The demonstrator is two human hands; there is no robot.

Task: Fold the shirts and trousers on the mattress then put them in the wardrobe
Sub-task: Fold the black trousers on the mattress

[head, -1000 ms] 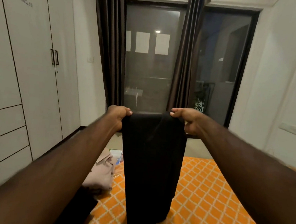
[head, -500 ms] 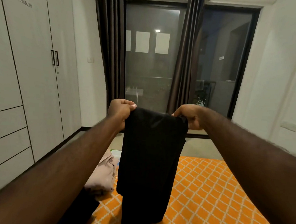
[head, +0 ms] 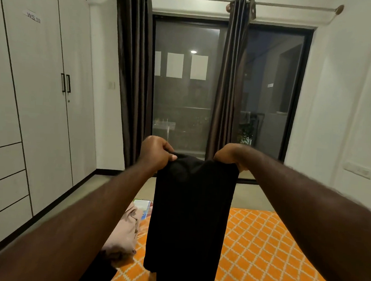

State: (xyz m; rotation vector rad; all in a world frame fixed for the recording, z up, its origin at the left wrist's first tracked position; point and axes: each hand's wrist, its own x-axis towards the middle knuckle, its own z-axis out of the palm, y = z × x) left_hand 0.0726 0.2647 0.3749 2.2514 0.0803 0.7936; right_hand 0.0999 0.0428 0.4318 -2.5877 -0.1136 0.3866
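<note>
Black trousers [head: 189,217] hang folded lengthwise in the air above the mattress [head: 260,251], which has an orange cover with a white lattice pattern. My left hand [head: 157,152] pinches their top left corner and my right hand [head: 229,155] grips the top right corner, both arms stretched forward. A folded beige garment [head: 123,234] lies on the mattress's left edge, partly behind my left forearm. A dark garment [head: 100,272] lies below it, mostly hidden. The white wardrobe [head: 36,99] stands along the left wall with its doors shut.
A glass door [head: 266,97] with dark brown curtains [head: 132,77] fills the far wall. Bare floor runs between the wardrobe and the mattress. A small printed packet [head: 141,204] lies at the mattress's far left corner. White wall is on the right.
Both hands have lifted the trousers higher and drawn slightly closer together, so the hanging cloth's lower end rose off the mattress. My view has tilted upward.
</note>
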